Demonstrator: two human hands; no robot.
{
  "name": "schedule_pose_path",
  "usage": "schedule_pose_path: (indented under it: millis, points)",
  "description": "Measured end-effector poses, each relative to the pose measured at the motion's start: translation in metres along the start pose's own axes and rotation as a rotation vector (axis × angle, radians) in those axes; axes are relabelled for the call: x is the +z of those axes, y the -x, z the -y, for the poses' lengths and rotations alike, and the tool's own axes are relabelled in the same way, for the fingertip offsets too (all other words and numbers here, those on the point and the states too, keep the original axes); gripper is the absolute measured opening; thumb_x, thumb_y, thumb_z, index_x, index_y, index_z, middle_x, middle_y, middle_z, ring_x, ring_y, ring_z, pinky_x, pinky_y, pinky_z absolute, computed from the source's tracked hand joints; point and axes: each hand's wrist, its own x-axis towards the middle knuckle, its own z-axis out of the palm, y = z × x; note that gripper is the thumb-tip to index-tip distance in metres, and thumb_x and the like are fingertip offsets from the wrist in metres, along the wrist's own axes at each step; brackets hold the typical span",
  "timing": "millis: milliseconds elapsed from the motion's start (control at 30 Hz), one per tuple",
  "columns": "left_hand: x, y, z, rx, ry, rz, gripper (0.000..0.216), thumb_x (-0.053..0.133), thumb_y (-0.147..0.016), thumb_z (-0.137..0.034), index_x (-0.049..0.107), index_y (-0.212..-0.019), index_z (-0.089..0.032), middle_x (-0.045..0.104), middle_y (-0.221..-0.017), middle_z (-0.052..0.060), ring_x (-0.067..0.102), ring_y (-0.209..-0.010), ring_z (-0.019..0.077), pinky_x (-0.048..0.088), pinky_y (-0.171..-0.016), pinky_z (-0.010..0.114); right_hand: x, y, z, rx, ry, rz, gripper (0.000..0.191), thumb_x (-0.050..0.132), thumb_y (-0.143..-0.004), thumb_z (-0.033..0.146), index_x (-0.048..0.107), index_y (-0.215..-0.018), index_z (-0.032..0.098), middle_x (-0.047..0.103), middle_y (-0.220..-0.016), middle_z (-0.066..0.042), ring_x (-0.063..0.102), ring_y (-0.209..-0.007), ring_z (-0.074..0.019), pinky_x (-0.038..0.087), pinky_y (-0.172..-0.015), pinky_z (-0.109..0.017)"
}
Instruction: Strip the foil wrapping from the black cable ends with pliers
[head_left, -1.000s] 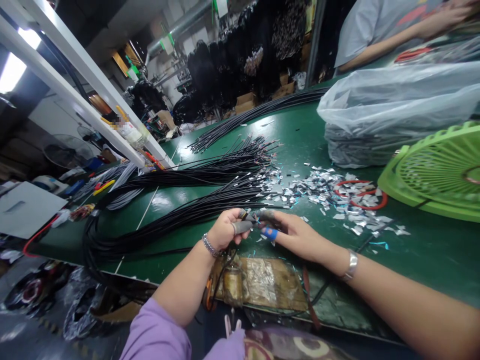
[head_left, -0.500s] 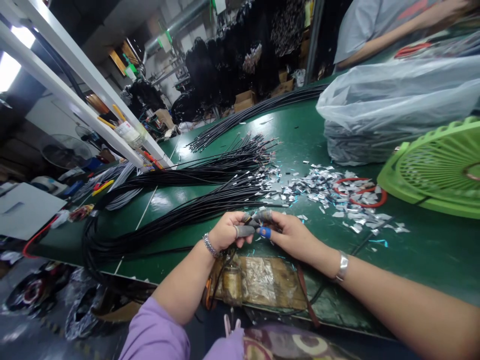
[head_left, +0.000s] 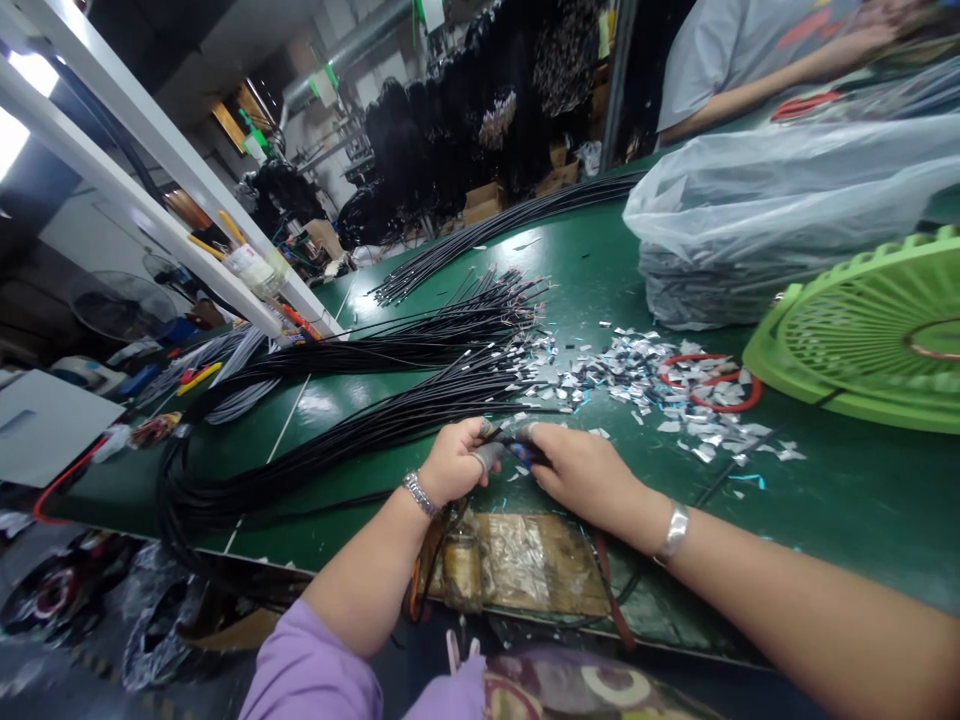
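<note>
My left hand point(head_left: 455, 461) is closed on a black cable point(head_left: 491, 437) near its end, with tape wrapped round some fingers. Close beside it, my right hand point(head_left: 574, 462) pinches at the same cable end; blue and grey wraps cover its fingertips. What exactly lies between the right fingers is partly hidden. Just beyond both hands rests a bundle of black cables point(head_left: 390, 415), their stripped ends pointing right. Another bundle of black cables point(head_left: 420, 335) lies behind it, with thin wires fanned out at the tips.
Foil and wire scraps point(head_left: 630, 365) litter the green table point(head_left: 592, 270) around a red cord point(head_left: 750, 395). To the right stand a green fan point(head_left: 862, 345) and a plastic bag point(head_left: 750, 230). A wooden board point(head_left: 540, 565) sits at the front edge. A co-worker point(head_left: 735, 70) is opposite.
My right hand has turned over the cable end, so its blue-wrapped thumb is now mostly hidden. The left hand keeps its hold. The whole view has shifted slightly.
</note>
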Motion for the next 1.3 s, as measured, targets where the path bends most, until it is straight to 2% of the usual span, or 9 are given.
schedule_pose_path:
  millis: [200,533,767,833,933,1033,1100,1200,1300]
  points:
    - [0.002,0.003,0.003,0.139,-0.319,-0.051,0.005,0.053,-0.072,-0.015,0.052,-0.067,-0.016,0.056,-0.056,-0.003,0.048,-0.044,0.0067,0.035,-0.044,0.018,-0.004,-0.004,0.003,0.027,0.096,0.102,0.011,0.052,-0.074,0.01,0.056,-0.078,0.019,0.067,-0.078,-0.008,0.061,-0.071,-0.0205,0.034,-0.058,-0.027]
    - [0.003,-0.003,0.005,-0.077,-0.062,0.064,0.008,0.052,-0.075,-0.024,0.05,-0.076,-0.016,0.055,-0.055,-0.004,0.045,-0.035,0.006,0.032,-0.037,0.017,-0.005,-0.008,-0.008,-0.052,-0.031,0.084,0.016,0.047,-0.067,0.005,0.051,-0.064,0.021,0.062,-0.065,-0.001,0.055,-0.061,-0.0152,0.033,-0.055,-0.023]
    - [0.003,0.004,-0.002,0.166,-0.623,-0.067,0.013,0.054,-0.077,-0.026,0.057,-0.066,-0.018,0.056,-0.059,0.001,0.052,-0.057,0.014,0.035,-0.054,0.023,-0.006,-0.004,-0.005,-0.042,0.163,0.162,0.013,0.049,-0.068,0.008,0.056,-0.067,0.02,0.065,-0.067,-0.004,0.057,-0.059,-0.0168,0.031,-0.051,-0.025]
    - [0.001,0.004,-0.002,0.216,-0.628,-0.006,0.013,0.057,-0.076,-0.025,0.057,-0.064,-0.018,0.056,-0.059,0.001,0.051,-0.057,0.0137,0.034,-0.055,0.023,-0.007,-0.002,-0.006,-0.06,0.03,0.215,0.012,0.05,-0.067,0.01,0.052,-0.06,0.02,0.061,-0.059,-0.002,0.053,-0.054,-0.0154,0.031,-0.05,-0.025]
    - [-0.007,0.002,0.001,0.234,-0.384,0.177,0.019,0.063,-0.073,-0.032,0.057,-0.063,-0.017,0.055,-0.056,-0.001,0.048,-0.054,0.0107,0.036,-0.054,0.021,-0.008,0.001,-0.007,-0.072,-0.482,0.409,0.018,0.049,-0.072,0.023,0.044,-0.054,0.02,0.052,-0.049,0.002,0.043,-0.046,-0.0118,0.029,-0.047,-0.024]
    - [-0.015,0.001,0.002,0.076,0.0,0.352,0.036,0.066,-0.069,-0.05,0.057,-0.07,-0.015,0.053,-0.051,-0.002,0.043,-0.041,0.0075,0.034,-0.044,0.02,-0.003,0.003,-0.004,0.052,-1.067,0.556,0.027,0.049,-0.073,0.045,0.045,-0.061,0.021,0.047,-0.045,0.004,0.031,-0.038,-0.0082,0.022,-0.04,-0.022]
    - [-0.016,0.001,0.003,-0.007,0.136,0.378,0.044,0.066,-0.065,-0.057,0.054,-0.072,-0.015,0.052,-0.049,-0.004,0.04,-0.036,0.0063,0.031,-0.039,0.019,0.001,0.001,-0.002,0.154,-1.264,0.517,0.032,0.049,-0.07,0.052,0.044,-0.065,0.021,0.039,-0.042,0.007,0.023,-0.036,-0.0068,0.017,-0.039,-0.022]
    - [-0.009,-0.001,0.004,-0.055,0.081,0.251,0.037,0.065,-0.069,-0.05,0.051,-0.07,-0.016,0.049,-0.046,-0.006,0.037,-0.034,0.0049,0.027,-0.037,0.018,0.002,-0.004,-0.003,0.192,-1.069,0.351,0.027,0.046,-0.073,0.047,0.044,-0.063,0.022,0.039,-0.044,0.006,0.026,-0.039,-0.0085,0.021,-0.041,-0.023]
    - [0.003,-0.001,0.003,-0.016,-0.158,0.083,0.021,0.061,-0.075,-0.032,0.051,-0.066,-0.016,0.048,-0.045,-0.006,0.038,-0.038,0.005,0.026,-0.039,0.017,-0.002,-0.008,-0.008,0.081,-0.412,0.112,0.018,0.049,-0.069,0.027,0.04,-0.055,0.022,0.047,-0.05,0.002,0.04,-0.049,-0.0128,0.026,-0.047,-0.025]
